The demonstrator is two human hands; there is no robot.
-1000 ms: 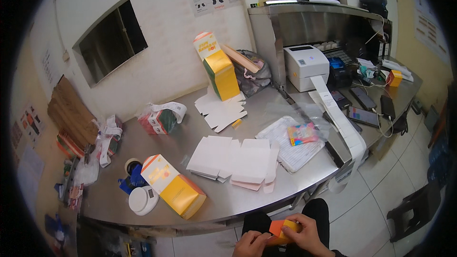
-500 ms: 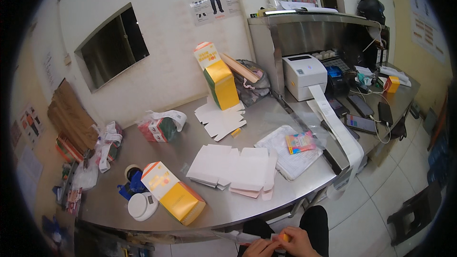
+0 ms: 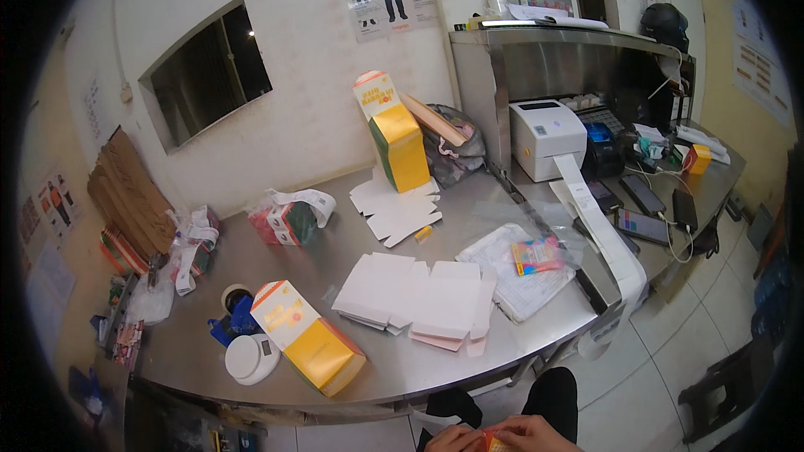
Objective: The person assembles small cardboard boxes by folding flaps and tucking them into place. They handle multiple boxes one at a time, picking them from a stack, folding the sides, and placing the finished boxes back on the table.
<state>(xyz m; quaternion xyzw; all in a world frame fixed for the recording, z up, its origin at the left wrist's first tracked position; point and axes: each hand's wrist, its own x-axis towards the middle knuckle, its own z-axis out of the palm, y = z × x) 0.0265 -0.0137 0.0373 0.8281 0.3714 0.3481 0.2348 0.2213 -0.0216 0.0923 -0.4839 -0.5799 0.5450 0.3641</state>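
Observation:
At the lower edge, above my lap, my left hand [image 3: 452, 439] and my right hand [image 3: 533, 434] are close together, fingers closed on a small red and orange card carton [image 3: 492, 441]. Much of the carton is hidden by the fingers and cut off by the picture's edge. A pale flap [image 3: 430, 421] shows beside my left hand. On the steel table ahead lies a stack of flat white carton blanks [image 3: 381, 289]. To its left a yellow and white carton [image 3: 318, 347] lies tilted, next to a round white scale [image 3: 249, 358].
A second yellow carton [image 3: 400, 151] stands at the back among white blanks [image 3: 389, 216]. A clipboard of papers [image 3: 511, 285] bears a colourful packet [image 3: 536, 256]. On the right are a label printer [image 3: 546, 136] with a long paper strip and several phones. Wrapped bundles [image 3: 289, 222] lie left.
Both hands have shifted lower, and the piece between them now shows more red. The whole view has moved slightly; the things on the table stay put.

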